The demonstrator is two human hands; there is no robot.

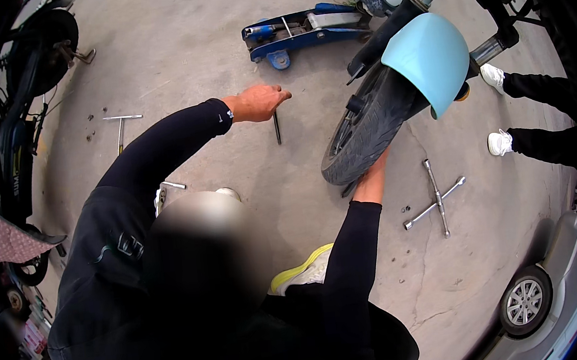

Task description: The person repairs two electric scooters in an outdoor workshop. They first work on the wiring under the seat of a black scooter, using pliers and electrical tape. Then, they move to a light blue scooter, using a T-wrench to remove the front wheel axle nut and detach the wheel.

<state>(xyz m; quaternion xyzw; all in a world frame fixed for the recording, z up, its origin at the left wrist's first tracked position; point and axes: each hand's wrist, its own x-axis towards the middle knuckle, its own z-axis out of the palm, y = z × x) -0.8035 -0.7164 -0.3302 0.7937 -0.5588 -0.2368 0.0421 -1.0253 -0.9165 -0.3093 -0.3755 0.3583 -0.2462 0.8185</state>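
Note:
My left hand [257, 103] is stretched out over the concrete, its fingers closed on a slim dark rod [277, 130] that points down toward the ground. To the right stands the front wheel [372, 113] of a motorcycle, with a black tyre and a light-blue mudguard [430, 59] above it. My right hand [374, 172] reaches to the lower right side of that wheel; the tyre hides its fingers, so their grip cannot be seen.
A blue floor jack [309, 31] lies beyond the wheel. On the ground are a cross-shaped wheel wrench [438, 200] and a T-handle wrench [120, 130]. Another person's white shoes [500, 143] are at right. A grey car [556, 293] and a dark motorbike [18, 150] flank the area.

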